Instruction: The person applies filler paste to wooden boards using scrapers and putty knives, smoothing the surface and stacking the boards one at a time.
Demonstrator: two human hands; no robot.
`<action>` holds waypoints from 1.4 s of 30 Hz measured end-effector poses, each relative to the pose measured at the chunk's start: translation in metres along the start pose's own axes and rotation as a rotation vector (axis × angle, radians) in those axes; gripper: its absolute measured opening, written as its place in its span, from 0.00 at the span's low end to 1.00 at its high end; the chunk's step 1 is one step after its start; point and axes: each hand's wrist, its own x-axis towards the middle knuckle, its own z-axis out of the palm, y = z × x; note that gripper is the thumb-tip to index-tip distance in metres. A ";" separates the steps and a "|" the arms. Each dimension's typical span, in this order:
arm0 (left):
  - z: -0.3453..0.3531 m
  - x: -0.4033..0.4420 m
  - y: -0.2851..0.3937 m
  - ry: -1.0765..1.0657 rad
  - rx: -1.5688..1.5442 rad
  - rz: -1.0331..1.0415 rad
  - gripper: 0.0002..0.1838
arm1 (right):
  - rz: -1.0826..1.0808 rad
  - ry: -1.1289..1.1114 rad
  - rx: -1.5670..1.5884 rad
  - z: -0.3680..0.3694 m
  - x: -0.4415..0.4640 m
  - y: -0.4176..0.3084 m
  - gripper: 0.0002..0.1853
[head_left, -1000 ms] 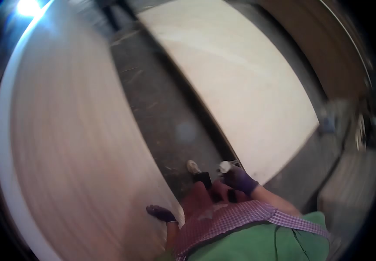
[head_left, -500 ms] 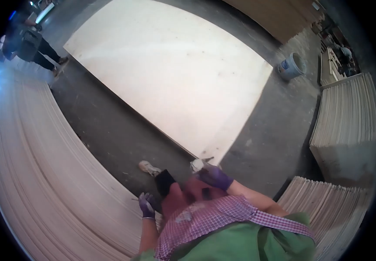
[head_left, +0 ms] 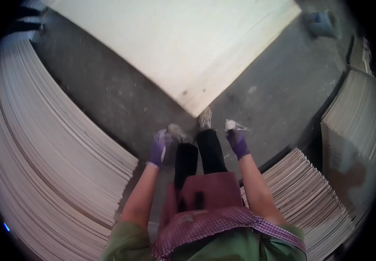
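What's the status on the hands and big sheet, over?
Right hand gripping something white; left hand, contents unclear. Pale sheet ahead, corner near shoes. Left stack, right stack alongside.

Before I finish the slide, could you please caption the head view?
Gloved left hand and right hand, the latter holding a whitish object, near a pale sheet and stacked boards.

The grey concrete floor (head_left: 270, 93) bore a broad pale panel (head_left: 170, 43) at twelve o'clock, a bucket (head_left: 323, 24) at two, and layered sheet stacks at nine (head_left: 44, 130), three (head_left: 351, 113) and four (head_left: 307, 195).
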 end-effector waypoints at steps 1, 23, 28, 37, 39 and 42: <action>0.016 0.014 -0.007 0.026 -0.270 -0.224 0.15 | 0.031 -0.032 -0.005 0.008 0.010 0.020 0.14; 0.130 0.152 -0.049 0.295 0.083 -0.117 0.17 | 0.342 0.550 0.419 0.136 0.160 0.063 0.16; 0.088 0.208 -0.086 0.378 0.254 0.177 0.13 | -0.395 0.444 0.102 0.112 0.206 0.042 0.16; 0.074 0.285 -0.027 0.400 0.476 0.578 0.07 | -0.723 0.555 -0.375 0.102 0.251 0.043 0.15; 0.085 0.296 -0.022 0.399 0.513 0.621 0.07 | -0.709 0.525 -0.622 0.099 0.252 0.040 0.13; 0.108 0.321 -0.021 0.411 0.604 0.778 0.08 | -0.633 0.459 -0.725 0.108 0.242 0.043 0.12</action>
